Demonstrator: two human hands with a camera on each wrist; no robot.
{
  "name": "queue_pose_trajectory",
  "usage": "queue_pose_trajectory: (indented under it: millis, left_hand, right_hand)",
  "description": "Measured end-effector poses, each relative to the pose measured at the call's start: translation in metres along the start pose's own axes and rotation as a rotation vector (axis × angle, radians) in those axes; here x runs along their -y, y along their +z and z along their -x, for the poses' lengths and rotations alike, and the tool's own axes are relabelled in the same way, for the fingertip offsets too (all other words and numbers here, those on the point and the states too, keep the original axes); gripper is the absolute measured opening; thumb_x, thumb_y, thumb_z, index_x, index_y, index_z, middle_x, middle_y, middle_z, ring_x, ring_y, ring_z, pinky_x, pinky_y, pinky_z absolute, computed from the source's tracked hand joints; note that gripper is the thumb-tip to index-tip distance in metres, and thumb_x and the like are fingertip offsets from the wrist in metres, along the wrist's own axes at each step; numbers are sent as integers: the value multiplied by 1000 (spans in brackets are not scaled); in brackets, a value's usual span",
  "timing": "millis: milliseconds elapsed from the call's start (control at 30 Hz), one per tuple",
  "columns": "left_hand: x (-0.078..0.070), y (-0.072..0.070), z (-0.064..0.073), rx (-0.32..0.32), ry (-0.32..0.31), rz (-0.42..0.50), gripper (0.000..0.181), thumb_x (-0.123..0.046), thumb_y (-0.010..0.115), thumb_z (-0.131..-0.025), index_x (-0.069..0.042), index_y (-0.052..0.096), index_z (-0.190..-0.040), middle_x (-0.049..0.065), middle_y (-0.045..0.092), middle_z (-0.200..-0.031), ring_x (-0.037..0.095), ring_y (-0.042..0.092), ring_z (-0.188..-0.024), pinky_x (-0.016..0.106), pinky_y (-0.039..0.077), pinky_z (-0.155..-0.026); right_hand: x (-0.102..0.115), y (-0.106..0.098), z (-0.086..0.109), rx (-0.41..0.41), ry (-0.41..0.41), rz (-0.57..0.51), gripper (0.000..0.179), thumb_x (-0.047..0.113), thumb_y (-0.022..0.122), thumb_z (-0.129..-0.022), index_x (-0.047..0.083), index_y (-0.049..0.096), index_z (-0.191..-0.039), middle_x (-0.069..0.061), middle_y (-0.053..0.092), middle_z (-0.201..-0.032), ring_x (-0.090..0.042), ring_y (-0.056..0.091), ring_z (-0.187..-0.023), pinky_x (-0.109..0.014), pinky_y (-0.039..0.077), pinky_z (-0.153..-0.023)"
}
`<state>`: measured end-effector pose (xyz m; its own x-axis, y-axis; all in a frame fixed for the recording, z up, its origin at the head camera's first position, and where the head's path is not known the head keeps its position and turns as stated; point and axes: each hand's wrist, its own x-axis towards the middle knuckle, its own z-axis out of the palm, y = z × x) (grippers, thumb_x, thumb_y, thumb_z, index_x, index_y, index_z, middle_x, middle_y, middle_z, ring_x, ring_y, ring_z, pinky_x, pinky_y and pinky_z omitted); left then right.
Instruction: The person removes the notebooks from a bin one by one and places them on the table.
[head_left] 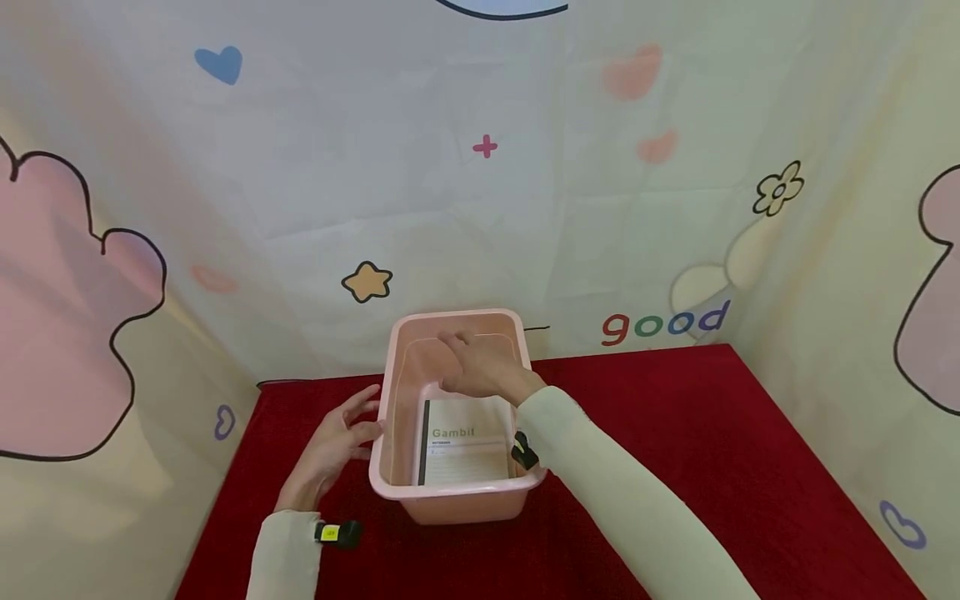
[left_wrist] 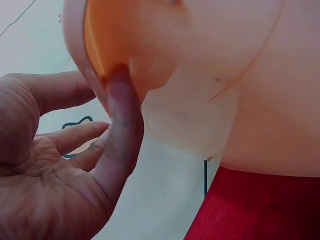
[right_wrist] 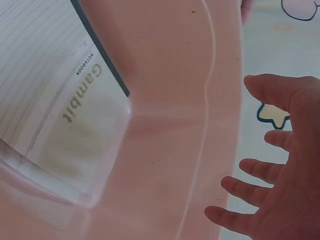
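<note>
A pink plastic basin [head_left: 455, 492] stands on the red cloth. Inside it lies a notebook [head_left: 465, 442], its pale cover marked "Gambit" and its spine dark; the right wrist view shows the notebook [right_wrist: 75, 105] flat on the bottom. My left hand [head_left: 336, 446] is beside the basin's left rim, fingers spread and the thumb against the rim; the left hand [left_wrist: 60, 165] is seen palm-on in its wrist view. Above the basin's far part is my right hand [head_left: 480, 367], holding nothing. Its fingers [right_wrist: 250, 190] are extended and apart in the right wrist view.
The red cloth [head_left: 637, 433] spreads around the basin. Behind it hangs a pale fabric backdrop [head_left: 420, 183] with printed hearts, a star and the word "good", and its sides run along the left and right.
</note>
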<state>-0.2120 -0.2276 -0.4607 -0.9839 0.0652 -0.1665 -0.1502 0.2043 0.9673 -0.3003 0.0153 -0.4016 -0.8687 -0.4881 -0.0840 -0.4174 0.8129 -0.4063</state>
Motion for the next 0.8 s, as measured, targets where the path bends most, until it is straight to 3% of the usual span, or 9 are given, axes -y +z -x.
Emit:
queue_pose_trajectory:
  millis: [267, 433, 567, 667, 800]
  left_hand:
    - [3, 3, -2, 38, -6, 73, 61, -10, 65, -93, -22, 41, -149, 15, 44, -145, 35, 65, -104, 43, 61, -75]
    - [2, 4, -1, 29, -5, 69, 61, -11, 65, -93, -21, 41, -148, 15, 43, -145, 35, 65, -104, 43, 61, -75]
    - [0, 5, -1, 25, 16, 61, 61, -12, 66, -93, -20, 41, -148, 16, 44, -145, 34, 66, -103, 44, 61, -74]
    - [-1, 5, -1, 26, 18, 64, 61, -11, 66, -93, -20, 41, -148, 16, 43, -145, 32, 67, -101, 44, 61, -74]
    - [1, 3, 0, 21, 5, 61, 62, -11, 66, -93, -20, 40, -148, 15, 43, -146, 30, 67, -99, 44, 61, -74]
  right_hand:
    - [0, 14, -13, 51, 8, -28, 80, 39, 68, -90, 26, 26, -156, -4, 26, -163, -26, 29, -149, -50, 34, -117]
    - [-1, 21, -20, 71, -3, -29, 78, 41, 69, -88, 27, 30, -154, -2, 33, -160, -23, 32, -146, -47, 32, -119]
    - [-5, 27, -19, 69, 83, -136, 78, 37, 73, -86, 32, 32, -153, 0, 38, -155, -24, 36, -140, -52, 34, -116]
    - [-8, 34, -17, 102, 168, -214, 81, 37, 72, -86, 36, 29, -154, 0, 33, -158, -26, 33, -141, -57, 34, -114]
    - [-10, 43, -20, 148, 201, -165, 80, 41, 70, -86, 37, 27, -154, -1, 30, -158, -27, 31, -140, -59, 32, -114]
